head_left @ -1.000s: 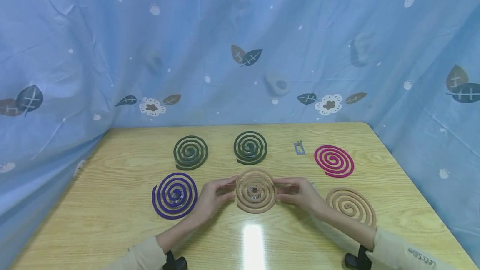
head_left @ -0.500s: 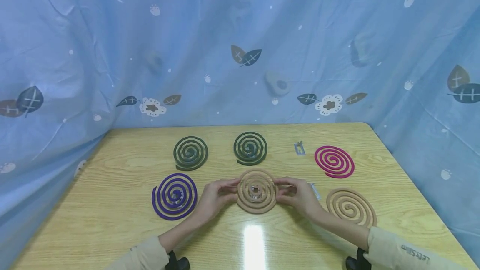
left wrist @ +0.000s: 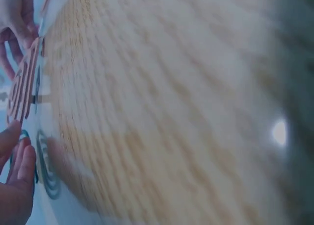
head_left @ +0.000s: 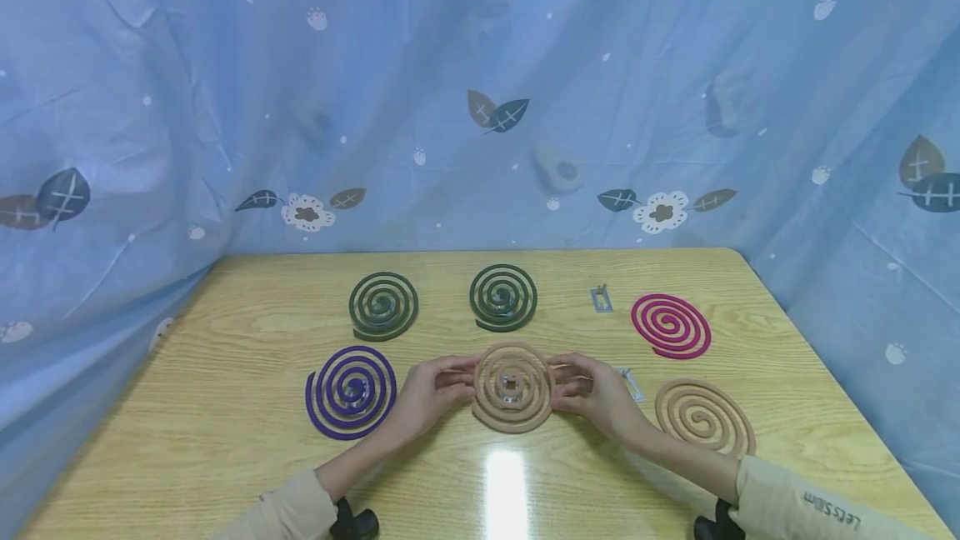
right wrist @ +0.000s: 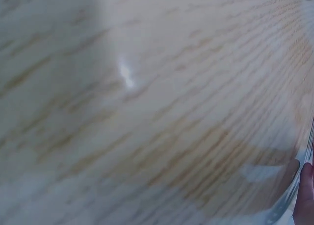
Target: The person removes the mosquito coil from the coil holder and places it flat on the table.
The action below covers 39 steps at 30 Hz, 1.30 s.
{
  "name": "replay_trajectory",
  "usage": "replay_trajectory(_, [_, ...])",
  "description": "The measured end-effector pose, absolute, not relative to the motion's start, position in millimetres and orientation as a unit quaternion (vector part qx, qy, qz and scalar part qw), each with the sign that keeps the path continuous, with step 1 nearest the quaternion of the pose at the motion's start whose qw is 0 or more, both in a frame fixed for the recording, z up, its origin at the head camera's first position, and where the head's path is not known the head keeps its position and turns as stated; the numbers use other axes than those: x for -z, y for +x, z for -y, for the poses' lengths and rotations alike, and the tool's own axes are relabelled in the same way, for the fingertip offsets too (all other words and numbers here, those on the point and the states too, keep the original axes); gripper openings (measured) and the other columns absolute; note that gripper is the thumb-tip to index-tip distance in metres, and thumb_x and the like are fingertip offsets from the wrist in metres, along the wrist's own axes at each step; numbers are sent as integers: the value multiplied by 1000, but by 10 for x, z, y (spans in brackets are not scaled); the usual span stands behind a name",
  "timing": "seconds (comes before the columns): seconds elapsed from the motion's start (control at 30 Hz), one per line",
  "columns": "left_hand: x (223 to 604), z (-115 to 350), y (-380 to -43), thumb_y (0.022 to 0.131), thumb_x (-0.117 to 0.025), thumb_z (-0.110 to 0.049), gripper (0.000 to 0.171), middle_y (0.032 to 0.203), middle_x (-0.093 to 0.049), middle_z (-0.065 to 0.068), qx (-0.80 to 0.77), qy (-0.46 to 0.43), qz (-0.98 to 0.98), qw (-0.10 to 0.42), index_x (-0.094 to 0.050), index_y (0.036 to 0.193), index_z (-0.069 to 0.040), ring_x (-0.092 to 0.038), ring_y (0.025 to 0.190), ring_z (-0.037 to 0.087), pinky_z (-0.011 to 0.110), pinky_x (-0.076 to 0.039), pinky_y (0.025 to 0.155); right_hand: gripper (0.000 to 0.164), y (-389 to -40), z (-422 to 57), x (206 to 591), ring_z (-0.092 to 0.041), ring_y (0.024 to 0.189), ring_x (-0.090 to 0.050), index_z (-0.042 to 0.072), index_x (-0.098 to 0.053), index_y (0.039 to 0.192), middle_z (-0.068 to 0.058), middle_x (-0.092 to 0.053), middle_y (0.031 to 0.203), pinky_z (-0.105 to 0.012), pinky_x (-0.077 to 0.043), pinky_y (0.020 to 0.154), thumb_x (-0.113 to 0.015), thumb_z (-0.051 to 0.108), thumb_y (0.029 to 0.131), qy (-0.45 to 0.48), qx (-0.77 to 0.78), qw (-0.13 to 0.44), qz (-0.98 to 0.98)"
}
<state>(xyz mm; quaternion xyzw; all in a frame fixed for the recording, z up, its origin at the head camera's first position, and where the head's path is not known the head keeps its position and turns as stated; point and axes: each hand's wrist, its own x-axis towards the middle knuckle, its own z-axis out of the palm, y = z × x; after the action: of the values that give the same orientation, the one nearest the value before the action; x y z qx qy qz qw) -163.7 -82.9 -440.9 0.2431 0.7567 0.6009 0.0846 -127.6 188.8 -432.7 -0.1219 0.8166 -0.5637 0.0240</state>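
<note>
A tan mosquito coil (head_left: 512,427) lies between my two hands at the middle of the table. My left hand (head_left: 422,397) pinches its left edge with thumb and fingers. On the opposite edge, my right hand (head_left: 604,397) grips it the same way. A small metal coil stand (head_left: 510,385) shows through the coil's centre; whether the two touch, I cannot tell. In the left wrist view the coil (left wrist: 23,90) appears nearly edge-on between both hands. Only part of the right hand (right wrist: 305,190) enters the right wrist view.
A purple coil (head_left: 354,391) sits to the left, with two dark green coils (head_left: 383,304) behind. Toward the right are a magenta coil (head_left: 671,322), another tan coil (head_left: 702,417) and two loose metal stands (head_left: 602,300). A blue patterned curtain (head_left: 480,173) surrounds the table.
The held coil and both hands have shifted only slightly. A metal stand beside the right hand, mostly hidden a second ago, now shows more fully. The head view has tilted a little.
</note>
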Motion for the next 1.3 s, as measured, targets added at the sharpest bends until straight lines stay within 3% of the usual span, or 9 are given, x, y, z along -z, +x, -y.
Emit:
replay_trajectory(0.13, [4409,841,-1635,83,-69,3,43,118,-62,24,-592,240,-764,87,-58,124,8,-64,103,34,26,-54,88,51,-1267,-1868,4332,-25,80,-69,-14,-57,119,-30,-63,108,-23,-58,75,-75,-9,72,-126,572,30,-810])
replay_trajectory(0.33, [4415,849,-1625,79,-72,4,41,109,-67,19,-564,246,-786,62,-63,119,6,-66,97,31,27,-56,86,50,-1265,-1849,4319,-26,83,-69,-15,-59,116,-26,-66,102,-24,-58,77,-77,-6,71,-126,576,39,-807])
replay_trajectory(0.53, [4431,863,-1619,77,-75,3,41,110,-65,21,-557,252,-790,53,-63,117,8,-66,96,31,26,-56,85,49,-1273,-1843,4320,-22,82,-69,-15,-60,113,-25,-67,103,-28,-57,81,-79,-5,69,-129,578,37,-805])
replay_trajectory(1.3, [4376,929,-1565,78,-74,2,39,111,-63,22,-611,202,-760,94,-64,115,7,-65,96,28,25,-56,85,40,-1297,-1858,4339,-13,84,-68,-17,-62,106,-29,-66,98,-24,-57,82,-77,-5,71,-141,623,53,-768])
